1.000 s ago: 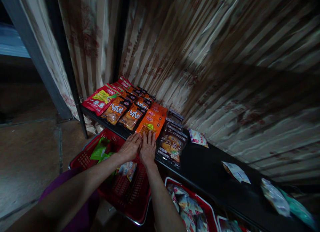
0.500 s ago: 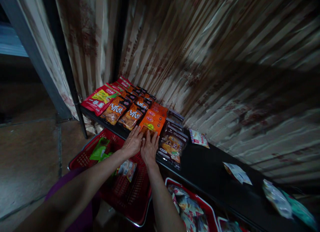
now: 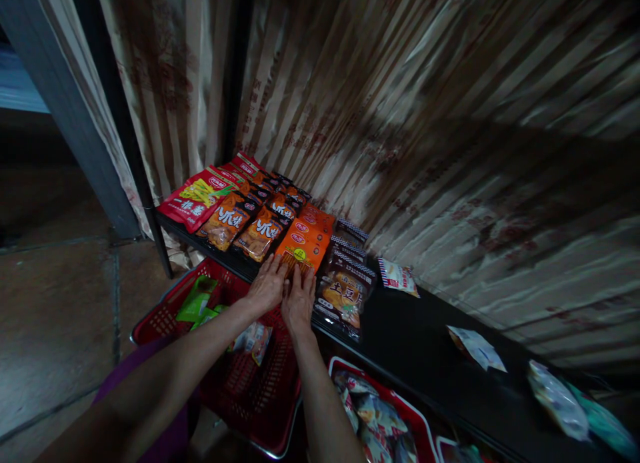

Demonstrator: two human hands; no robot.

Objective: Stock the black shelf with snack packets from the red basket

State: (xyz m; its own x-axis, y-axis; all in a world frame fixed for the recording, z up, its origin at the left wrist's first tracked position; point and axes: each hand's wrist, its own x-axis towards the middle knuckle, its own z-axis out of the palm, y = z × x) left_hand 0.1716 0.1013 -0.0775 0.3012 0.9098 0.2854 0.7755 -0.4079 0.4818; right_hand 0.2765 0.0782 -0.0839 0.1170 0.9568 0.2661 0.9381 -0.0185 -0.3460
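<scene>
An overlapping row of orange snack packets (image 3: 311, 240) lies on the black shelf (image 3: 400, 323). My left hand (image 3: 270, 281) rests on the front packet's near left corner, fingers stretched out. Beside it my right hand (image 3: 300, 300) touches the same packet's front edge, its fingers also extended and slightly apart. Black-and-orange snack bags (image 3: 259, 233) lie just left of the orange row. On its right are dark brown bags of potato slices (image 3: 345, 290). Farther left lie red snack bags (image 3: 197, 196).
Below the shelf's front edge is a red basket (image 3: 270, 410) holding green packets (image 3: 197, 300) and a printed packet (image 3: 257, 342). Another red basket (image 3: 425, 423) is filled with bags. A small striped packet (image 3: 399, 276) and a few other packets lie along the shelf. A patterned curtain (image 3: 400, 116) hangs behind.
Both hands stay at the front edge of the orange packets, with barely any movement. The view has shifted very slightly; the packets look unmoved.
</scene>
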